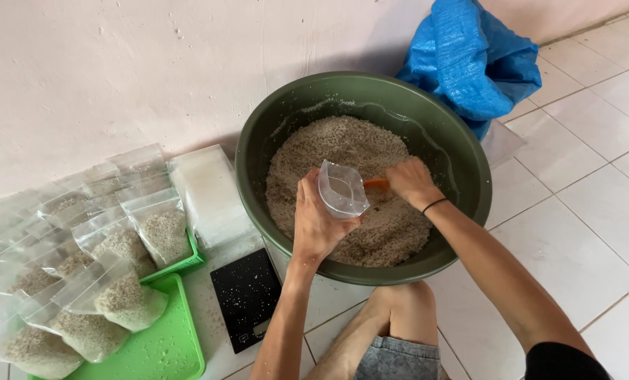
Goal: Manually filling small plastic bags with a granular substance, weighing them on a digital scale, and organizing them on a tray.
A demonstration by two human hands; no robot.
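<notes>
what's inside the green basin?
The green basin holds a mound of pale grain. Left hand holds a clear pouch over it; right hand grips an orange handle, its scooping end hidden behind the pouch.

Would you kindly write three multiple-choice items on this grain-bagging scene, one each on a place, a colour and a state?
1. Where does the black scale lie?
A. On the floor tiles between the green tray and the basin
B. Inside the basin
C. On the blue sack

2. What colour is the big basin that holds the grain?
A. Red
B. Dark green
C. White

3. How is the clear pouch in the left hand?
A. Sealed and full
B. Folded flat
C. Open at the mouth, nearly empty

Answers: 1 A, the scale lies flat on the tiles beside the green tray. 2 B, its rim and wall are dark green. 3 C, the mouth gapes over the grain while the right hand grips an orange handle.
</notes>
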